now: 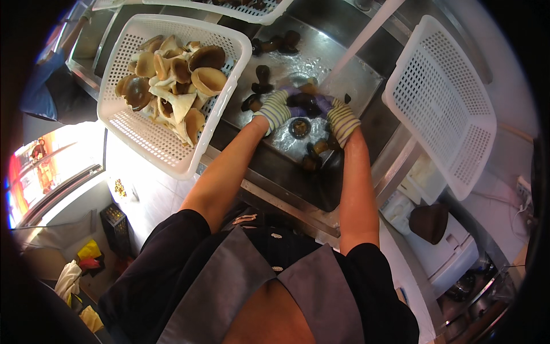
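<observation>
Rinsing looks unfinished: left hand and right hand grip a mushroom, more litter the sink, and whether the basket's are rinsed is unclear.

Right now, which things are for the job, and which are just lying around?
Likely for the job:
gloved left hand and gloved right hand, at a dark piece
metal sink
running water
basket of mushrooms
perhaps the other white basket

Seemingly just lying about:
black crate
yellow thing
dark brown object at right
</observation>
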The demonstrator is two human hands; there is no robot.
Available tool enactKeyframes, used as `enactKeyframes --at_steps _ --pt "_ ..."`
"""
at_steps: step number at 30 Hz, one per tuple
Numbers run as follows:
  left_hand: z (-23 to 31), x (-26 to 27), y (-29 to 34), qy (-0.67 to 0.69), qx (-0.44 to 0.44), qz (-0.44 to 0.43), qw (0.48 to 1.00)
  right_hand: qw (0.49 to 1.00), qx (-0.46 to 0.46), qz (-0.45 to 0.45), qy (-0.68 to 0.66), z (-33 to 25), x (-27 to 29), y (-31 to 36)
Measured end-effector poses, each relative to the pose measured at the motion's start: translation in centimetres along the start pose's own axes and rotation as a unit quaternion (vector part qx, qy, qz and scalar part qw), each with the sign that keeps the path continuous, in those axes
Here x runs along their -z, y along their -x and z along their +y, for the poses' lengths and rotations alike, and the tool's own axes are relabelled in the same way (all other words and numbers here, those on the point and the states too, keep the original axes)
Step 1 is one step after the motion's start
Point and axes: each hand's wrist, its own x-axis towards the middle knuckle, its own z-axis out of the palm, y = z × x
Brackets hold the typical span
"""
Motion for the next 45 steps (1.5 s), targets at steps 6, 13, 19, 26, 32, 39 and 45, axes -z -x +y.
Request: enactKeyframes --at_steps 6,13,19,26,32,39,45 --pt "0.9 0.0 -0.2 -0.018 -0.074 0.016 0.997 0.983 -0.033 0.102 0.151 -0.9 -0.5 -1.6" --pt "3.1 -1.1 -1.9 0.084 -0.101 -0.021 0.991 0.929 0.142 0.128 0.317 0.4 1.0 -3.1" --pt "1.6 -1.4 -1.2 0.149 -0.003 0.068 0.986 0.972 0.054 0.084 -0.211 1.5 0.7 -3.0" --pt "-0.6 -1.3 -1.1 0.133 -0.059 0.026 0.989 0.949 0.004 0.029 0.313 -1.4 0.9 -2.3" --pt "0.3 -0.2 -1.5 0.136 -0.055 0.014 0.989 0.996 0.039 0.005 0.085 -0.8 1.4 -0.9" --pt "2.1 0.1 -1.2 0.133 -0.072 0.012 0.988 0.992 0.11 0.042 0.037 -0.3 -0.5 -2.8" --pt "1.9 -0.4 -1.6 0.204 0.048 0.041 0.977 0.982 0.093 0.117 -0.117 0.1 -0.9 -1.4"
